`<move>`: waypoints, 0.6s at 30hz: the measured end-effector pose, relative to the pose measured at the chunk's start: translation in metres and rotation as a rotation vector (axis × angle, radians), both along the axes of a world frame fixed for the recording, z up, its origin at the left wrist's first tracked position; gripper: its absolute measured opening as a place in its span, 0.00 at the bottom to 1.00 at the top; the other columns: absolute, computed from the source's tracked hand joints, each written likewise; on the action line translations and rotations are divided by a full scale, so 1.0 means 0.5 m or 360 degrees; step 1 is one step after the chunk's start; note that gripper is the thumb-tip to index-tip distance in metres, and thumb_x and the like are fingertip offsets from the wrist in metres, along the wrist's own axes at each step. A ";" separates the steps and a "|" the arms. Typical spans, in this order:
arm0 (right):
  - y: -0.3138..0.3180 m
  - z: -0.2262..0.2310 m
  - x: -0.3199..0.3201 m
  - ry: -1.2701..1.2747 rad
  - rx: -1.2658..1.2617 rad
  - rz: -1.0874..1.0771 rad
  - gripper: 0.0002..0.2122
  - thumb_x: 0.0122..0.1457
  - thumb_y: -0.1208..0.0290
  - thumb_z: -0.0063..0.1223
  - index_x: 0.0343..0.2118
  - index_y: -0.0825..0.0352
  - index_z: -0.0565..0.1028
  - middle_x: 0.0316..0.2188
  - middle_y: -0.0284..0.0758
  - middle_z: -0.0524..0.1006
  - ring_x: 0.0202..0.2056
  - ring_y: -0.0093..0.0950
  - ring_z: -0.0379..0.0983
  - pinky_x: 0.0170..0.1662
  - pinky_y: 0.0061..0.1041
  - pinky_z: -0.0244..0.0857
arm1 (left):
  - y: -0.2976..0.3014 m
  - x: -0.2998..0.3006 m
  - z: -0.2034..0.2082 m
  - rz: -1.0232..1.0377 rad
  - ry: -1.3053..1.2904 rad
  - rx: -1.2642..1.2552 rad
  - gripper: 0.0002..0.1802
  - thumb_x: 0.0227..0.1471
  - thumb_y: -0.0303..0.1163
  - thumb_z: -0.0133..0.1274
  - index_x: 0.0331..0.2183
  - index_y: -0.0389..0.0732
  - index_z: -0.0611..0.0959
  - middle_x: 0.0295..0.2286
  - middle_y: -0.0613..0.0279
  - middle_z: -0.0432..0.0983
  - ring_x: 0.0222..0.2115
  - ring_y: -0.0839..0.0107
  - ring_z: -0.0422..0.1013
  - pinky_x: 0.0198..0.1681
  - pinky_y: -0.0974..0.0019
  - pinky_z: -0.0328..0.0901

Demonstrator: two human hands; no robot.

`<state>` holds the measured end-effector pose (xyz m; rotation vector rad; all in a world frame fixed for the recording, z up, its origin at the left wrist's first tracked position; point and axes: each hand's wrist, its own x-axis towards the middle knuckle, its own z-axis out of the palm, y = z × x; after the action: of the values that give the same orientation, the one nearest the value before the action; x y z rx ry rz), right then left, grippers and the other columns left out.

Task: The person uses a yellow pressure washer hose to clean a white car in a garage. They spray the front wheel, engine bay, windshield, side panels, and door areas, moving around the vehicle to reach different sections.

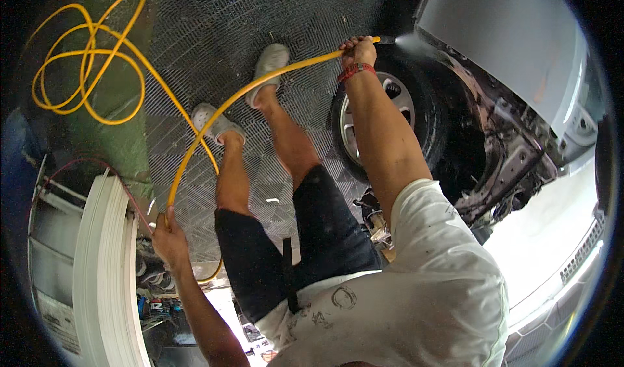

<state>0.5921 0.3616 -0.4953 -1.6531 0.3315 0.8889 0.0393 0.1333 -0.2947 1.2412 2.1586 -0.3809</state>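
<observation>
A long yellow hose (224,106) arcs across in front of my legs from one hand to the other. At its far end my right hand (359,52), a red band on the wrist, is closed round the hose just behind a dark nozzle (387,40). A pale spray (408,43) leaves the nozzle toward the vehicle's exposed wheel arch (471,101). Below my outstretched right arm is a wheel (409,117) with a silver rim, partly covered by the arm. Lower on the left, my left hand (170,240) grips another stretch of the same hose.
Loops of the hose lie on the green floor (127,149) at the far left. My shoes (270,68) stand on dark patterned floor tiles (201,29). A grey body panel (507,32) hangs over the arch on the right. White ribbed panels (104,263) and a metal rack (58,237) stand at left.
</observation>
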 end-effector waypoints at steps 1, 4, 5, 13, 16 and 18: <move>0.002 -0.057 0.020 -0.0070 -0.0038 0.0052 0.18 0.76 0.53 0.34 0.34 0.61 0.63 0.20 0.32 0.61 0.18 0.28 0.58 0.24 0.34 0.60 | 0.017 0.003 -0.033 -0.0003 -0.0022 -0.0011 0.26 0.68 0.51 0.51 0.35 0.36 0.84 0.23 0.44 0.79 0.22 0.47 0.77 0.26 0.47 0.67; 0.053 -0.181 0.067 -0.0145 -0.0358 0.0126 0.18 0.76 0.52 0.37 0.33 0.61 0.63 0.19 0.32 0.62 0.17 0.29 0.60 0.23 0.34 0.61 | 0.052 0.028 -0.126 -0.0021 -0.0019 0.0006 0.25 0.69 0.51 0.50 0.33 0.38 0.83 0.19 0.47 0.76 0.19 0.51 0.74 0.23 0.50 0.65; 0.054 -0.234 0.109 -0.0215 -0.0405 0.0134 0.18 0.76 0.53 0.37 0.33 0.62 0.63 0.18 0.32 0.63 0.16 0.29 0.60 0.22 0.34 0.62 | 0.073 0.040 -0.160 -0.0101 -0.0009 0.0021 0.25 0.69 0.51 0.50 0.33 0.38 0.83 0.19 0.48 0.76 0.18 0.52 0.74 0.22 0.50 0.64; 0.068 -0.481 0.276 -0.0806 -0.0386 0.0249 0.17 0.75 0.53 0.37 0.37 0.64 0.64 0.18 0.35 0.68 0.14 0.31 0.65 0.18 0.34 0.61 | 0.213 0.136 -0.270 -0.0109 -0.0139 0.0030 0.24 0.69 0.49 0.51 0.32 0.37 0.82 0.15 0.53 0.70 0.14 0.60 0.68 0.20 0.53 0.61; 0.073 -0.475 0.303 -0.0900 -0.0404 0.0239 0.17 0.75 0.54 0.38 0.37 0.64 0.65 0.17 0.35 0.67 0.14 0.32 0.65 0.18 0.35 0.62 | 0.228 0.162 -0.262 -0.0099 -0.0101 -0.0110 0.25 0.69 0.50 0.50 0.32 0.36 0.83 0.15 0.53 0.70 0.14 0.59 0.67 0.21 0.52 0.60; 0.031 -0.506 0.356 -0.0938 -0.0590 0.0272 0.18 0.75 0.53 0.38 0.36 0.65 0.66 0.17 0.35 0.68 0.14 0.33 0.66 0.18 0.36 0.63 | 0.244 0.182 -0.241 -0.0159 -0.0059 -0.0150 0.26 0.69 0.50 0.50 0.32 0.36 0.83 0.15 0.53 0.70 0.14 0.57 0.67 0.21 0.52 0.60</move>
<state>0.7703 0.3772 -0.7483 -2.2240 -0.0615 0.4377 0.1301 0.2552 -0.4151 1.2962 2.0287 -0.4920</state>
